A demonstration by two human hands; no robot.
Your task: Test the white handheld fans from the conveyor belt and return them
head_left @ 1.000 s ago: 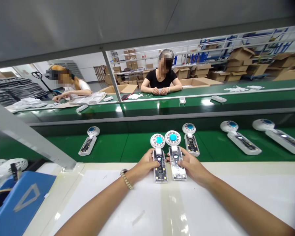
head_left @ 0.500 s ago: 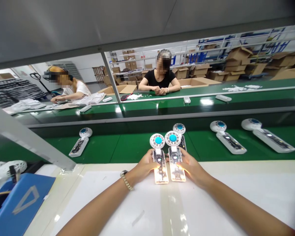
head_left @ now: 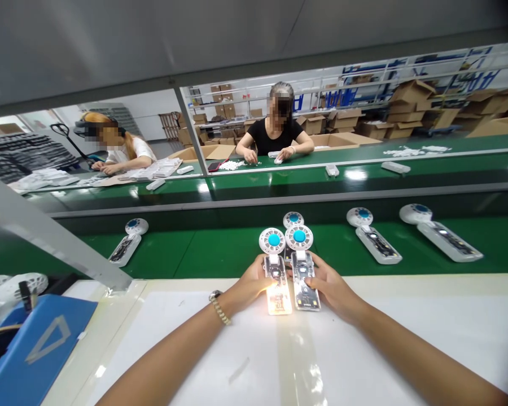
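two fans side by side
left hand (head_left: 254,280) clamps the lit fan (head_left: 276,273) at its right; right hand (head_left: 328,285) clamps the unlit fan (head_left: 303,269) at its left.

I see white fans (head_left: 274,270) with turquoise centres, a dark green belt (head_left: 195,251), a blue tray (head_left: 38,344).

Left of our grip: a fan (head_left: 127,243) on the belt (head_left: 195,248).
Right of our grip: two fans (head_left: 373,237) (head_left: 438,234) on the belt.
Behind our grip: a third fan (head_left: 293,219).
Under our hands: the table (head_left: 427,327).
In our grip: two fans (head_left: 276,270) (head_left: 303,268) side by side.
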